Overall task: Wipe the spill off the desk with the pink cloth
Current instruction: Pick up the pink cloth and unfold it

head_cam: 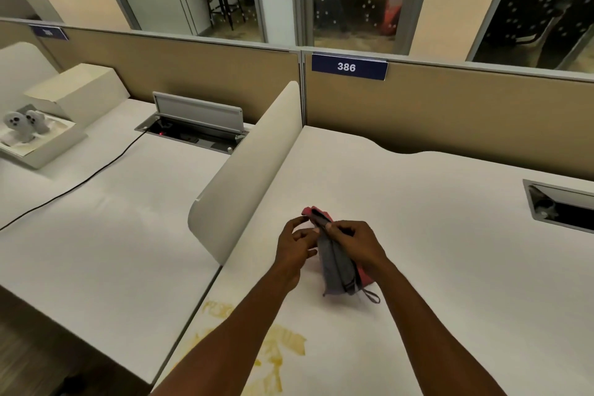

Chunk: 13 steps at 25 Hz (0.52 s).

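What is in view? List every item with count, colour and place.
cloth: one, pink with a grey side, above the desk centre, held up
spill: one, yellow-brown, near edge of the desk
desk: one, white, right half
neighbouring desk: one, white, left
divider: one, cream, between the desks
number plate 386: one, dark blue, on the back partition
cable hatch: one, grey, lid raised, left desk
cable: one, black, across the left desk
open box: one, cream, far left
left hand: fingers spread beside the cloth
right hand: gripping the cloth
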Tool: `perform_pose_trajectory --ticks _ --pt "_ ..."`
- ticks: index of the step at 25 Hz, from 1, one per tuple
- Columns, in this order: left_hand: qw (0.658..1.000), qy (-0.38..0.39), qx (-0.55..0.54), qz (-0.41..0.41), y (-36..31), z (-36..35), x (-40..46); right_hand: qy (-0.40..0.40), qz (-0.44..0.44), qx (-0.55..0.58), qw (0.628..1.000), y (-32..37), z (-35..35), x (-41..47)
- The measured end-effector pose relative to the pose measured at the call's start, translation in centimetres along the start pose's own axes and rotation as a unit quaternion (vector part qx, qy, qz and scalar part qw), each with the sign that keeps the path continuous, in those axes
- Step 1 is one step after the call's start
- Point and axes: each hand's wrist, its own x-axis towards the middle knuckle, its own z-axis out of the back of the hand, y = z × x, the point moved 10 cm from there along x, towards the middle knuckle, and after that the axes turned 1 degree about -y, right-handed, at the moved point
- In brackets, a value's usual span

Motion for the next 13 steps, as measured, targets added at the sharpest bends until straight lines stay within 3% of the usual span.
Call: perform_pose_trajectory --ticks 3,6,11,13 --pt "0.999 -0.011 0.0 0.049 0.4 0.6 -0.8 0.04 -0.052 0.064 0.996 -0.9 -1.5 -1.1" --pt "0.999 -0.025 0.039 0.018 -0.1 1.1 -1.1 0.056 -0.049 0.091 0.993 0.1 -2.3 -2.8" --pt "0.997 0.021 0.064 -0.031 -2.1 1.9 -2.1 -0.077 -0.071 0.139 0.985 0.0 -0.3 -3.6" --pt "0.996 0.043 0.061 -0.041 -3.0 2.0 -2.7 -0.071 -0.084 0.144 0.983 0.4 -0.4 -3.9"
